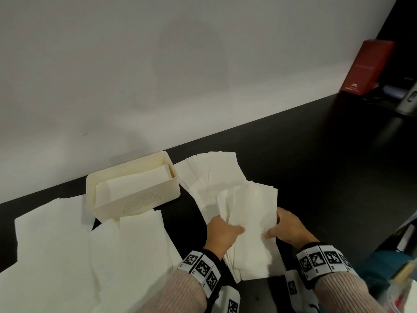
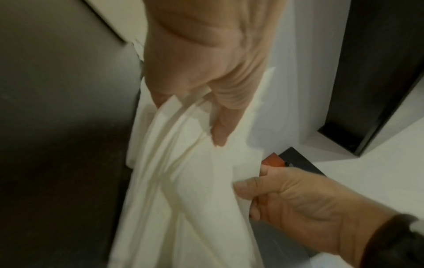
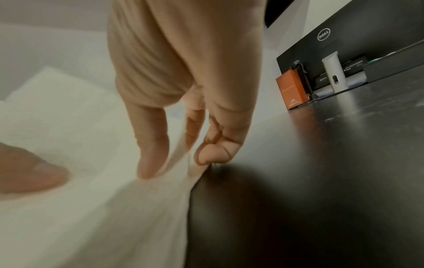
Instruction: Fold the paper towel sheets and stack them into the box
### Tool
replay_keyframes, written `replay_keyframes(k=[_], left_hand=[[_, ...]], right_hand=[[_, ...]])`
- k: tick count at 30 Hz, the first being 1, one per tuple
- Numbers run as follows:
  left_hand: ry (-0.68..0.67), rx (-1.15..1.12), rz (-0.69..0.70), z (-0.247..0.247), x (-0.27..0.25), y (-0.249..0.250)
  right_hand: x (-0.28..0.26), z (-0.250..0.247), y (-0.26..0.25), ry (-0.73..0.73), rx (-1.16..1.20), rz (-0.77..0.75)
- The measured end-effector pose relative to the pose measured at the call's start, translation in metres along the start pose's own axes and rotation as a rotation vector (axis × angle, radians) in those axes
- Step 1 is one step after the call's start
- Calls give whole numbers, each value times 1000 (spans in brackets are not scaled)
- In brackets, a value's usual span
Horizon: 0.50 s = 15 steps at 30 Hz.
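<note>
A bundle of folded white paper towel sheets (image 1: 249,220) is held between both hands over the dark table. My left hand (image 1: 222,231) grips its left edge, thumb on top. My right hand (image 1: 286,227) pinches its right edge, thumb on top and fingers curled under. In the left wrist view the left hand (image 2: 206,101) clasps several layers of the bundle (image 2: 183,181). The right hand (image 3: 174,137) pinches the bundle's edge (image 3: 114,199) against the table in the right wrist view. The cream box (image 1: 135,205) stands to the left, with folded sheets (image 1: 133,184) inside.
Unfolded sheets (image 1: 56,245) lie flat at the front left. More folded sheets (image 1: 209,175) fan out right of the box. A red carton (image 1: 370,66) and a grey device (image 1: 408,98) stand far right by the wall. The dark table (image 1: 316,166) runs off to the right.
</note>
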<state>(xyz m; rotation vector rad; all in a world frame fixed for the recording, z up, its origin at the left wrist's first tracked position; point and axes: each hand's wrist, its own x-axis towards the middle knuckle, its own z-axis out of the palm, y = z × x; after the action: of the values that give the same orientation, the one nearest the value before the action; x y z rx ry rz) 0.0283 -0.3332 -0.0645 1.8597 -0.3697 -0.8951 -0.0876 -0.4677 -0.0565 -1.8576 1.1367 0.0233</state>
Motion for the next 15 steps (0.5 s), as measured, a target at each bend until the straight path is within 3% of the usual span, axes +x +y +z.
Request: replay_keyframes(k=[4, 8, 12, 15], left_hand=[[-161, -208, 50, -10, -5, 6], [-281, -350, 125, -25, -5, 14], [-271, -427, 177, -31, -5, 21], [-244, -470, 185, -34, -9, 23]], right_hand=[[-6, -1, -4, 80, 350, -67], [-18, -7, -15, -92, 662, -135], [-29, 0, -38, -273, 554, -228], [-32, 11, -53, -327, 416, -245]])
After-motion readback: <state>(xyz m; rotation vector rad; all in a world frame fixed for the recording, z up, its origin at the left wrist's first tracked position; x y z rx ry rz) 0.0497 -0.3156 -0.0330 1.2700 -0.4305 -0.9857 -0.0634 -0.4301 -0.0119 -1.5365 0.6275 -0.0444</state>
